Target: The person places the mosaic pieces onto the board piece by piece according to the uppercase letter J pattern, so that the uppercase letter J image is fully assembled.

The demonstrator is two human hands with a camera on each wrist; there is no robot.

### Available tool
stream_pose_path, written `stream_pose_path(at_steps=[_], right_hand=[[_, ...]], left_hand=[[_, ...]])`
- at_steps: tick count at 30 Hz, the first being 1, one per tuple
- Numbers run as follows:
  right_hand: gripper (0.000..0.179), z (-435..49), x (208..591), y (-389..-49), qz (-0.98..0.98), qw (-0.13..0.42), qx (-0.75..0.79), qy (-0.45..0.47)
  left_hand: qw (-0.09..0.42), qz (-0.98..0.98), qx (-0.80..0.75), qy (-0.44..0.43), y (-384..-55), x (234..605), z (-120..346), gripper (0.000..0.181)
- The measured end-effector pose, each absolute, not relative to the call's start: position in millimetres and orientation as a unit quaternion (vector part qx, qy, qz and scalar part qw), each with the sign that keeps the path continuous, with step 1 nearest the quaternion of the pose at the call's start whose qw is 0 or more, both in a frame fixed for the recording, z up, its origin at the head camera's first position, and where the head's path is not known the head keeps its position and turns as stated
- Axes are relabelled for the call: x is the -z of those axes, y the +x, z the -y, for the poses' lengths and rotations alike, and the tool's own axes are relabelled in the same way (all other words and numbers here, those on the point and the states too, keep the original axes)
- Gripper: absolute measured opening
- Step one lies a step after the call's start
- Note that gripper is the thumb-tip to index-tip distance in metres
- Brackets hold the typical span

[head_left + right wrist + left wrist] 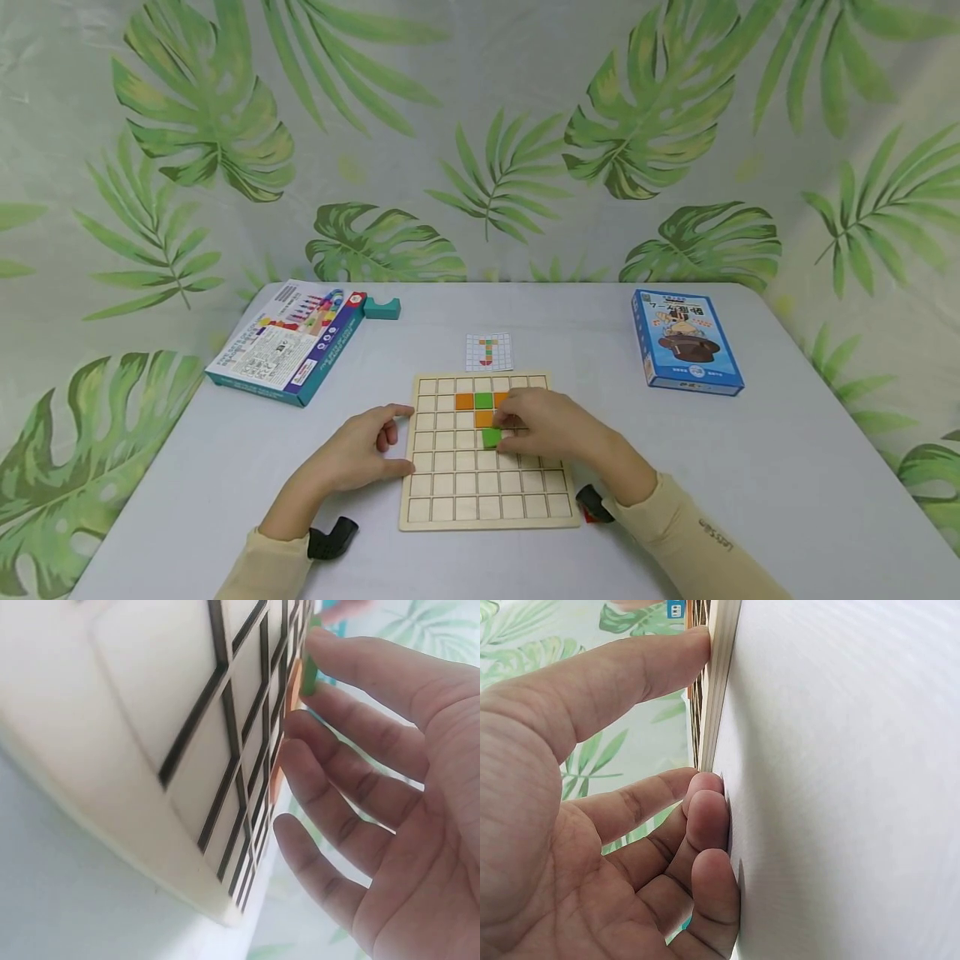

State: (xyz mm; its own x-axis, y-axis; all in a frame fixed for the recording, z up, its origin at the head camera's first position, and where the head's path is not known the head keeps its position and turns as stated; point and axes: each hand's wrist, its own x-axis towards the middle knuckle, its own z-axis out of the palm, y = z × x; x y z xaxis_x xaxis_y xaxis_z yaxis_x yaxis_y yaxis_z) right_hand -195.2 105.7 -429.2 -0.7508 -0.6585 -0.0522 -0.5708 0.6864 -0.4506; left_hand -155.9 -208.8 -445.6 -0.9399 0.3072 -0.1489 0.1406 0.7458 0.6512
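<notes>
A pale wooden grid board [487, 507] lies flat in front of me. My right hand [551, 423] pinches a green square tile [491, 438] between thumb and index finger, close over the board. In the right wrist view the green tile [310, 679] stands on edge to the camera, its other fingers spread loosely. Behind it on the board sit an orange tile [465, 402], another green tile [483, 401] and two more orange tiles, one partly covered by my fingers. My left hand [358, 450] touches the board's left edge with thumb and index fingertips; its other fingers curl in beside the edge.
Beyond the board lies a small pattern card [488, 352] with a coloured figure on a grid. A game box [288, 342] and a teal block [383, 309] are at the back left. A blue box [688, 342] lies at the right. A red piece [588, 517] peeks out under the right wrist.
</notes>
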Motion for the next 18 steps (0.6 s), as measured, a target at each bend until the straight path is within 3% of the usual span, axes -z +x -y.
stream_pose_path(at_steps=[18], right_hand=[[0.02, -98.8, 428.8, -193.7, -0.916, 0.097, 0.187, -0.342]], left_hand=[[0.123, -0.925, -0.34, 0.118, -155.6, 446.8, 209.1, 0.076]])
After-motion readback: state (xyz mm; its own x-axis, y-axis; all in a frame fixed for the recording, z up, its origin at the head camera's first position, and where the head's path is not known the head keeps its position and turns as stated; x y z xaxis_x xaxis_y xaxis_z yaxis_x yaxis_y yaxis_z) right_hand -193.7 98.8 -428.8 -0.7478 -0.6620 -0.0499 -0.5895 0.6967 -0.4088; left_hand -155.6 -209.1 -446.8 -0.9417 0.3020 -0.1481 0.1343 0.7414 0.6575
